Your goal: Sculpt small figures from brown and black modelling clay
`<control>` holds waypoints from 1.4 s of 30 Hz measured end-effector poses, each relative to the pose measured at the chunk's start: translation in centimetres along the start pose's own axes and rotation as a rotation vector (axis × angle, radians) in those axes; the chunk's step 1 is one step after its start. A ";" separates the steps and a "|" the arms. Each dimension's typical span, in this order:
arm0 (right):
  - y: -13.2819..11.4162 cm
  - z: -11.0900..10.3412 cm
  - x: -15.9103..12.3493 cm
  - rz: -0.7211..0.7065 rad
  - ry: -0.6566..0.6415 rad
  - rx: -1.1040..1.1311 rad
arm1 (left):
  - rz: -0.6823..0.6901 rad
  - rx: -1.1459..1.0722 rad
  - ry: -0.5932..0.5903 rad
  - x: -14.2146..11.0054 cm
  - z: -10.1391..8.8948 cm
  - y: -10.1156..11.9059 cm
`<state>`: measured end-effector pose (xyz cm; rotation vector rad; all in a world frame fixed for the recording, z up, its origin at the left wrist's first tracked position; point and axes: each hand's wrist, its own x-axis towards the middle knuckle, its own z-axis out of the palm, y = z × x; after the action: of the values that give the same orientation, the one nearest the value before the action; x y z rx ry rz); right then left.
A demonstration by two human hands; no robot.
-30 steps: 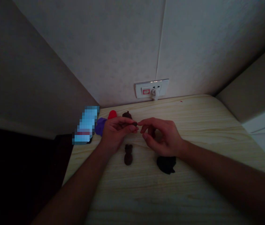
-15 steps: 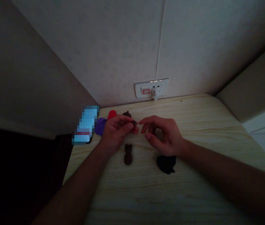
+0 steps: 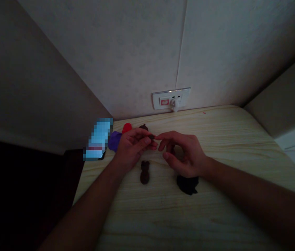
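Between the thumb and fingers of my left hand is a small piece of brown clay. My right hand is beside it, its index fingertip at the end of that piece and its thumb well apart from the fingers. Below my left hand a brown clay figure with a rounded body, head and two ear-like bumps lies on the table. A black lump, like clay, lies under my right wrist, partly covered. Behind my left hand a brown lump shows only its top.
Purple clay and a red lump lie left of and behind my left hand. A phone with a lit, blurred screen is at the left edge of the wood-grain table. A wall socket holds a white plug.
My right index fingertip has come in to touch the brown piece in my left hand. The whole view has shifted slightly; the things on the table stay in place.
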<state>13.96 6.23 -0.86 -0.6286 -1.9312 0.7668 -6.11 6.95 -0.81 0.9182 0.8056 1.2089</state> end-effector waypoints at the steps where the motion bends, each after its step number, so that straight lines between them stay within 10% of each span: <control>1: 0.0 0.0 0.0 -0.005 -0.003 0.000 | 0.000 0.003 0.003 0.0 0.0 0.0; 11: 0.5 0.7 0.3 0.083 0.169 -0.065 | 0.032 0.069 -0.025 0.0 -0.3 -0.6; 42: 0.4 0.4 0.5 0.050 0.152 -0.120 | 0.071 0.206 -0.051 0.0 -1.2 -1.2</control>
<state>13.41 6.73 -1.03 -0.7885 -1.8374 0.6183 -6.66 7.01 -2.40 1.1496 0.8737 1.1742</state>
